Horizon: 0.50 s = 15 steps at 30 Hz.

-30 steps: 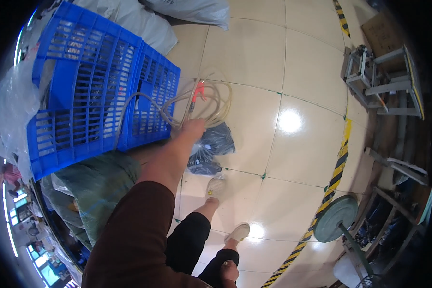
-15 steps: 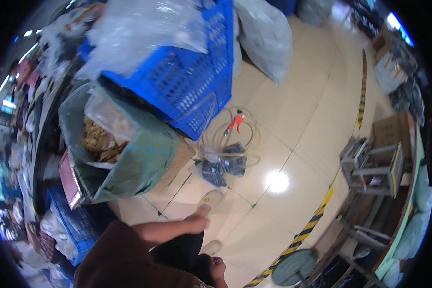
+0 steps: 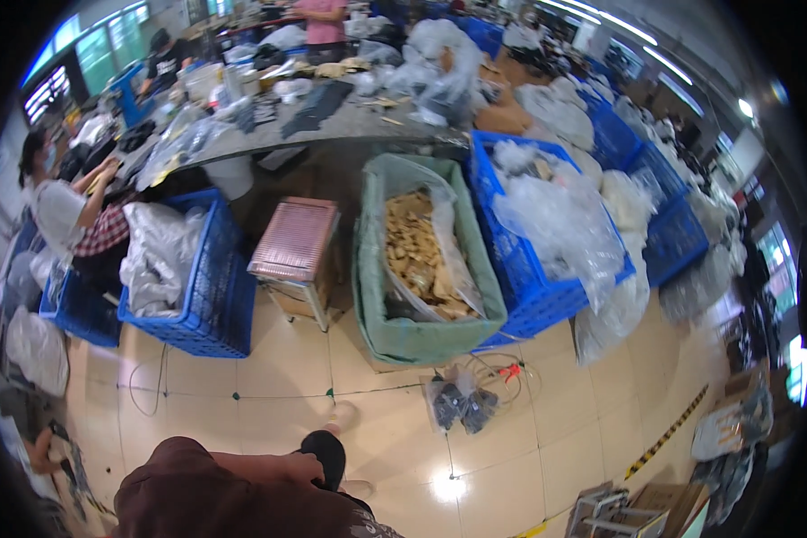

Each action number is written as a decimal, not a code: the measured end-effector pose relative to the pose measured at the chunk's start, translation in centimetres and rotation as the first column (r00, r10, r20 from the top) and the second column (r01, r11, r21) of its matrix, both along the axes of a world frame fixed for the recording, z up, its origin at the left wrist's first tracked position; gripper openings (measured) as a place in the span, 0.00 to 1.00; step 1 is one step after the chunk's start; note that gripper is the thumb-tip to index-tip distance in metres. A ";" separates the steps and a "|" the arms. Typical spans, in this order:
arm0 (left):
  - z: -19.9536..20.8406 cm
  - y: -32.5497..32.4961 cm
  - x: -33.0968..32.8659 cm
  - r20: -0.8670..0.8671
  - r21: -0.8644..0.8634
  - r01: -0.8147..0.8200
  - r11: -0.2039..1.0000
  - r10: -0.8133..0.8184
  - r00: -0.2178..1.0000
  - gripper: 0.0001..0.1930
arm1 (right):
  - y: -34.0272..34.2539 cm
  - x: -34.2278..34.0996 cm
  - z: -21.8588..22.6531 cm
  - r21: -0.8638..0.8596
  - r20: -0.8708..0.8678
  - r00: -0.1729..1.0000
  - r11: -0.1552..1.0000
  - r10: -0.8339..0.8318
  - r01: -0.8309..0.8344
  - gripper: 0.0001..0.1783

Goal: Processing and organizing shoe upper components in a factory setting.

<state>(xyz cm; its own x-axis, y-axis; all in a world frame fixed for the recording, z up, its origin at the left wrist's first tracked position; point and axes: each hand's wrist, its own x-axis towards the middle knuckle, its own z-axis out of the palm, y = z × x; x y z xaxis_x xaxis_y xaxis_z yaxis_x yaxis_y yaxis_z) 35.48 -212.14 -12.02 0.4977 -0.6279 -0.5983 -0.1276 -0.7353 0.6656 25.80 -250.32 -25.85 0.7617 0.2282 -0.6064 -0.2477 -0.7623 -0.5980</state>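
Observation:
My left hand (image 3: pixel 307 468) hangs in front of my body above black cloth, below a brown sleeve. Its fingers are too hidden to show whether they are open or closed. I cannot see my right hand. Ahead stands a green sack (image 3: pixel 390 339) with a clear plastic liner and brown scraps (image 3: pixel 411 247) inside. On the floor before it lie clear bags of dark pieces (image 3: pixel 460 403), beside a coiled hose with a red-handled nozzle (image 3: pixel 509 372). My hand appears apart from all of these.
A pink-topped stool (image 3: pixel 294 235) and a blue crate (image 3: pixel 229 309) stand left of the sack; another blue crate (image 3: pixel 547 300), heaped with plastic, stands right. Behind runs a cluttered worktable (image 3: pixel 368 125). A seated person (image 3: pixel 63 211) works at left. Striped tape (image 3: pixel 668 432) marks the floor at right.
My view has swung up and left, bringing the worktable and people into sight. The sack and crate now appear upright ahead. My right hand has left the view.

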 end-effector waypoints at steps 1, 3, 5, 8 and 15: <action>1.8 1.3 0.3 -0.074 0.106 0.037 0.994 -0.030 0.997 0.22 | 0.2 1.0 0.6 -0.002 -0.009 1.000 1.000 0.017 -0.017 0.16; 2.3 3.7 -0.5 -0.100 0.253 0.038 0.967 -0.013 0.995 0.17 | 1.2 3.7 1.7 -0.004 -0.020 0.999 0.999 0.050 -0.050 0.16; -3.1 6.9 -4.1 -0.134 0.196 -0.120 0.973 0.148 0.980 0.16 | 3.3 7.3 2.6 0.002 -0.023 0.995 0.996 0.092 -0.092 0.16; -2.0 10.4 -2.8 -0.274 0.188 -0.604 0.774 0.632 0.725 0.16 | 7.0 12.7 3.4 0.006 -0.033 0.992 0.993 0.118 -0.118 0.16; -0.6 21.0 -0.8 -0.174 0.011 -0.818 0.575 0.807 0.565 0.19 | 17.0 19.6 6.0 0.069 -0.177 0.955 0.971 0.236 -0.227 0.15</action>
